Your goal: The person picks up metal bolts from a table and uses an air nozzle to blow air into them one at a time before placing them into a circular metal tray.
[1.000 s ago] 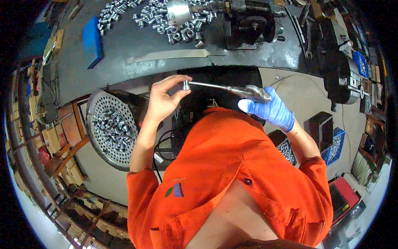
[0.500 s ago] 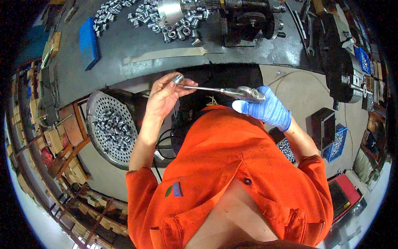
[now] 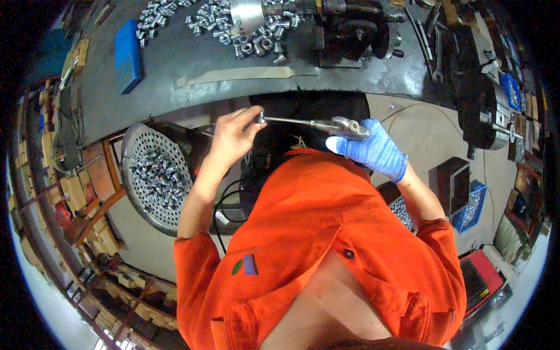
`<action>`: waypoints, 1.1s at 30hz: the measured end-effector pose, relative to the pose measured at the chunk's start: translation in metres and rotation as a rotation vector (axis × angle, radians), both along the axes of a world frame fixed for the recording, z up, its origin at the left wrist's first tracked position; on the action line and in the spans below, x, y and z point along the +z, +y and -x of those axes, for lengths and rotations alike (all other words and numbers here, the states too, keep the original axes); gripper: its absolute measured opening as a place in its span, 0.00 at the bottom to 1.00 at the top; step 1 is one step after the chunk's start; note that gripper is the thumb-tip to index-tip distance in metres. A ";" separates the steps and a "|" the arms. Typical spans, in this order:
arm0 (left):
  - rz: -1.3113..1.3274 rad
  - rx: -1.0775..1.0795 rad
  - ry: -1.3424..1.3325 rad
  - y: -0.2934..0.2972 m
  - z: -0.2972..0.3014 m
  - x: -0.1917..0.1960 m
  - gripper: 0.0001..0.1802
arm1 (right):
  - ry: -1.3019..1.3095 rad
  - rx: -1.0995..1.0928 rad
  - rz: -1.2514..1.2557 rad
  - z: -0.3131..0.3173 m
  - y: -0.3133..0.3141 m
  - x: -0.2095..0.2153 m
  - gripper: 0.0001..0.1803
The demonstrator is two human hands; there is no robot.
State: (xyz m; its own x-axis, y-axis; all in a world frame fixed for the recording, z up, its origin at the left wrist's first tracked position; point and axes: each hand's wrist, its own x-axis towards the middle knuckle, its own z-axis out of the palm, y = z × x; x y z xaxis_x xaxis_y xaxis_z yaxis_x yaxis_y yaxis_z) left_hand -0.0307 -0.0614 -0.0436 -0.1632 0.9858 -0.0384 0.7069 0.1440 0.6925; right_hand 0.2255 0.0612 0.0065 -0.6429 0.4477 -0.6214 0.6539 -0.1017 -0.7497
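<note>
Metal fitting (image 3: 261,117) pinched in the left hand (image 3: 230,137) meets the tool (image 3: 338,128) the right hand (image 3: 375,153) grips, seemingly being probed, next needing steady alignment.

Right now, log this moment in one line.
left bare hand: pinching small silver cylindrical metal fitting; right blue-gloved hand: gripping silver metal hand tool; thin metal rod: end at fitting; nearby: round grey perforated metal disc

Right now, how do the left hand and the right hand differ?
The left hand is bare, while the right hand wears a blue glove. The left hand pinches a small metal part at its fingertips; the right hand grips the body of a larger, thin-shafted metal tool. Both hold something metallic.
</note>
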 end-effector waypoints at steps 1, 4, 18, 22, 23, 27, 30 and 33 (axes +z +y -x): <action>-0.008 -0.008 0.004 0.001 0.000 -0.001 0.17 | -0.009 -0.008 -0.022 -0.001 0.000 -0.002 0.22; -0.032 0.006 0.001 0.000 0.005 -0.003 0.17 | 0.000 -0.031 -0.075 -0.004 0.000 -0.009 0.23; 0.024 0.288 -1.142 -0.014 0.031 -0.007 0.16 | -0.028 0.149 -0.100 0.017 0.005 -0.029 0.28; -0.065 0.293 -1.270 -0.010 0.034 0.003 0.16 | -0.034 0.300 0.047 0.052 -0.006 -0.072 0.27; -0.076 0.304 -1.281 -0.008 0.035 0.004 0.16 | -0.067 0.345 0.035 0.061 -0.007 -0.068 0.26; -0.159 0.194 -0.969 0.011 0.037 0.021 0.15 | -0.036 0.322 -0.366 0.052 -0.008 -0.110 0.28; -0.234 0.181 -0.968 0.027 0.046 0.031 0.11 | 0.020 0.106 -0.067 0.025 0.012 -0.084 0.25; -0.312 0.114 -0.916 0.048 0.059 0.043 0.12 | 0.150 -0.002 -0.118 -0.012 0.042 -0.060 0.23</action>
State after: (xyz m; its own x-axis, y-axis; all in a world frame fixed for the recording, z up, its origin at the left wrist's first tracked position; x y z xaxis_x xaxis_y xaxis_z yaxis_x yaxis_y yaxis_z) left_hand -0.0895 -0.0137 -0.0004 -0.2949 0.9535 0.0621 -0.1316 -0.1049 0.9857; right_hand 0.2376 0.1030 -0.0533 -0.7238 0.5128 -0.4617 0.5334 -0.0086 -0.8458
